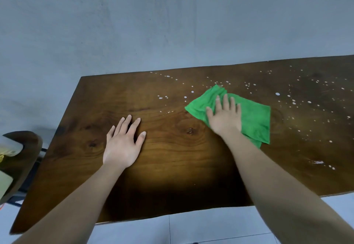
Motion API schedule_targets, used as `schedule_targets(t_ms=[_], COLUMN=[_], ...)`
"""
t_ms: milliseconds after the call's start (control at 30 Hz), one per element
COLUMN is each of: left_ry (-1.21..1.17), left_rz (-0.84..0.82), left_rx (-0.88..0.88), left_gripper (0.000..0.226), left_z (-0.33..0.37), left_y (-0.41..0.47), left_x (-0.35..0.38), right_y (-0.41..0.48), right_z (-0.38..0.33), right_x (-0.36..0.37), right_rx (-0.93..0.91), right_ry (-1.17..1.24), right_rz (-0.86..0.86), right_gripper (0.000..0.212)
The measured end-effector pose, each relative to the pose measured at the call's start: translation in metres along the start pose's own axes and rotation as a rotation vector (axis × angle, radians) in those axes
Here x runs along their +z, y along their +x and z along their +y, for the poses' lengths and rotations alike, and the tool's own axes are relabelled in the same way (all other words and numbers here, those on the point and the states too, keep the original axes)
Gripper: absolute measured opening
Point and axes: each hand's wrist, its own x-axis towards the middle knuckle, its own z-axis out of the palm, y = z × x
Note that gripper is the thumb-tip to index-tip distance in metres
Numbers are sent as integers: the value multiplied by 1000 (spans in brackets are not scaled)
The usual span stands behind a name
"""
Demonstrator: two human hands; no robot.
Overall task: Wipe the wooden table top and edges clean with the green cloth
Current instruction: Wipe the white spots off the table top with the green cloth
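The crumpled green microfibre cloth [249, 115] is pressed flat under the straight-fingered right hand [225, 116]; the left hand [123, 144], fingers relaxed, is braced on the dark wooden table top [172, 167]. The white droplets [306, 102] are likely to be smeared, not lifted, since the cloth is bunched.

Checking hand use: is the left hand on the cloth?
No, the left hand rests on bare table; the right hand presses the green cloth.

The dark brown wooden tabletop [172, 148] is showing swirling grain and knots under a smooth, softly sheened finish, with small white specks [277, 94] dotting its far right part. The bright green cloth [254, 117] is looking soft and napped, possibly microfibre. The grey wall [134, 23] is reading matt; the pale floor tiles [210, 228] are looking smooth.
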Motion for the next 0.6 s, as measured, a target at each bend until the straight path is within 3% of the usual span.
schedule_targets(t_ms=[233,433,533,600], left_ry=[-28,-31,-31,-24], left_rz=[3,2,-11,-25], left_rx=[23,22,21,18], left_gripper=[74,70,71,72], left_z=[-2,-3,-3,-4], left_y=[-1,0,1,1], left_x=[0,-1,-1,-1], right_y=[-90,-142,-127,-99], right_z=[-107,-67,-25,13], right_x=[34,41,31,19], right_rx=[-478,-808,-820,-700], right_ry=[-28,-22,-19,-20], right_rz=[-67,-52,-71,-67], right_gripper=[84,75,74,75])
